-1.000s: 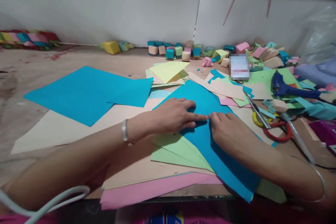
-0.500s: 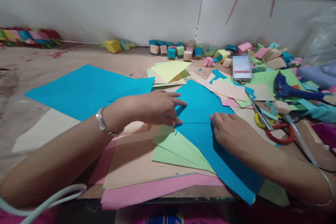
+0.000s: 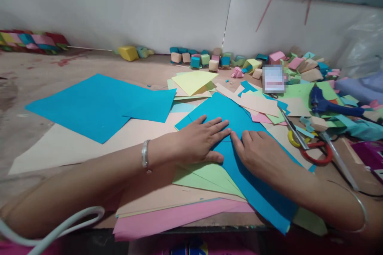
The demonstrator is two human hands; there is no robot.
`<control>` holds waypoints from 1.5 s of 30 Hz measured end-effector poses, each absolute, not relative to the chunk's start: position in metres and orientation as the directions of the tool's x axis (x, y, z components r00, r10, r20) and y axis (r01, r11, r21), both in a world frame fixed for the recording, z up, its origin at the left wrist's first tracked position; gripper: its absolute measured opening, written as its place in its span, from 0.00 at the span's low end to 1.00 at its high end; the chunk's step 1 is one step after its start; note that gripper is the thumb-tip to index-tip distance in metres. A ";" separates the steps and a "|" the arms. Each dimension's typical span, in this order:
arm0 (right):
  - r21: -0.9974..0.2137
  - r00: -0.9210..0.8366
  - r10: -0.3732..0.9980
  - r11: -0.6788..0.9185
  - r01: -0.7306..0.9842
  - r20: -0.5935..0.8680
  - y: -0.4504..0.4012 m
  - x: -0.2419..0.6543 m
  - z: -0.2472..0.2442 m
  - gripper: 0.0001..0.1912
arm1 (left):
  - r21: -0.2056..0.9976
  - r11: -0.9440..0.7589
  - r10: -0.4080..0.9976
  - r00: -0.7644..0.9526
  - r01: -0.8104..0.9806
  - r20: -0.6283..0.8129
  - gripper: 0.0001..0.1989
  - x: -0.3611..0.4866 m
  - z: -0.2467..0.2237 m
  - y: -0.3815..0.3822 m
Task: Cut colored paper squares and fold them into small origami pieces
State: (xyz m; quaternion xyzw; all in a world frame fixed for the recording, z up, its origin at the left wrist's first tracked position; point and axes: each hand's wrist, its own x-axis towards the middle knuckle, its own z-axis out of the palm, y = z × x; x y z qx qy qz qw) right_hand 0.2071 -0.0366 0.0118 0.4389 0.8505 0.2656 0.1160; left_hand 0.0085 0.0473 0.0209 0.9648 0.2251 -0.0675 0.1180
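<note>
A blue paper sheet (image 3: 231,107) lies in front of me, with a thin dark line across it. My left hand (image 3: 200,139) rests flat on this sheet, fingers stretched out and slightly spread. Close by, my right hand (image 3: 260,151) bears on the same sheet with bent fingers, one digit reaching to the left fingertips. Its palm side is hidden, so anything inside it does not show. Light green sheets (image 3: 206,179) lie under the left hand, over peach sheets (image 3: 149,199) and pink paper (image 3: 167,221). Another large blue sheet (image 3: 89,105) lies to the left.
Scissors with red and yellow handles (image 3: 317,153), a paper cutter knife (image 3: 295,127) and a blue glue gun (image 3: 332,105) lie at the right. Small paper cubes (image 3: 205,59) line the wall. Yellow paper (image 3: 194,81) and peach offcuts (image 3: 260,102) lie beyond my hands.
My left hand has shifted right and flattened over the blue sheet, its fingers now stretched out. The right hand has moved slightly left, and the hands are now nearly touching.
</note>
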 end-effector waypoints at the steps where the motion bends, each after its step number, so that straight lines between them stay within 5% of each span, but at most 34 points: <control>1: 0.574 -0.592 0.805 0.467 0.672 0.038 -0.038 0.205 0.011 0.21 | 0.200 -0.862 0.427 0.880 0.466 -0.209 0.43 0.007 0.019 0.045; 7: 0.662 -0.495 0.869 0.370 0.651 0.000 -0.047 0.207 0.010 0.15 | 0.206 -0.867 0.420 0.888 0.454 -0.189 0.48 0.002 0.017 0.043; 11: 0.561 -0.357 0.932 0.327 0.760 -0.060 -0.040 0.217 0.023 0.14 | 0.211 -0.885 0.391 0.908 0.415 -0.147 0.46 -0.001 0.016 0.046; 16: 0.450 -0.363 0.918 0.259 0.854 0.160 -0.008 0.229 0.025 0.15 | 0.237 -0.888 0.370 0.918 0.394 -0.141 0.40 -0.004 0.018 0.053; 21: 0.172 -0.474 0.865 0.448 0.877 0.167 0.020 0.243 0.004 0.18 | 0.258 -0.810 0.553 0.832 0.526 0.039 0.31 0.003 0.013 0.071; 26: -0.153 -0.388 0.904 0.416 0.896 0.181 0.029 0.255 0.002 0.14 | 0.368 -0.751 0.646 0.727 0.549 0.234 0.45 0.008 0.006 0.083; 30: -0.376 -0.315 0.896 0.422 0.825 0.314 0.029 0.255 0.010 0.06 | 0.411 -0.740 0.668 0.656 0.533 0.351 0.33 0.008 0.005 0.082; 38: -0.302 -0.243 0.719 0.539 0.786 0.651 0.012 0.241 0.025 0.06 | 0.426 -0.793 0.607 0.504 0.436 0.614 0.04 0.006 0.007 0.083; 41: -0.308 -0.264 0.711 0.566 0.765 0.652 0.014 0.242 0.025 0.08 | 0.525 -0.762 0.647 0.431 0.379 0.628 0.05 0.006 0.006 0.082; 45: -0.473 -0.186 0.792 0.516 0.714 0.582 0.016 0.246 0.026 0.15 | 0.647 -0.688 0.725 0.366 0.328 0.584 0.10 0.008 0.005 0.080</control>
